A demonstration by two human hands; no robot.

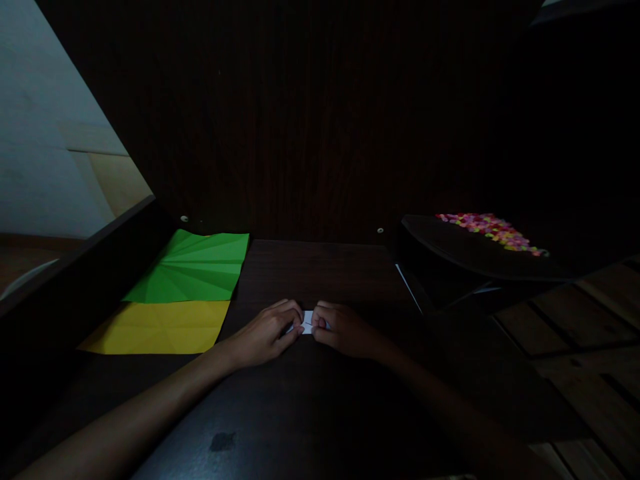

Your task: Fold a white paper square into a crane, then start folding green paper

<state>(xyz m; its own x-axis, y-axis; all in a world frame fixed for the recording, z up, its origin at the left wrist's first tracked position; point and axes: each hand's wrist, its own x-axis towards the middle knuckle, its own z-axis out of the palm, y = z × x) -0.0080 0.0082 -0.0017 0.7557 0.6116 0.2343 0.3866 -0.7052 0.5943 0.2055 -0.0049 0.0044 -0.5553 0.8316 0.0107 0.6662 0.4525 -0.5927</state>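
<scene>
Paper [307,323], a small white piece, lies on the desk [320,280] near its middle, pinched between the left hand [265,332] and the right hand [345,330], both equally near it.

Bare dark tabletop [310,413] lay open in front of and behind the two hands, up to the dark back panel [320,120] that closed off the far side. To the left, a green sheet [193,267] and a yellow sheet [160,327] covered the surface flat. To the right, a raised dark tray [465,257] holding coloured pieces [493,230] blocked that side.
</scene>
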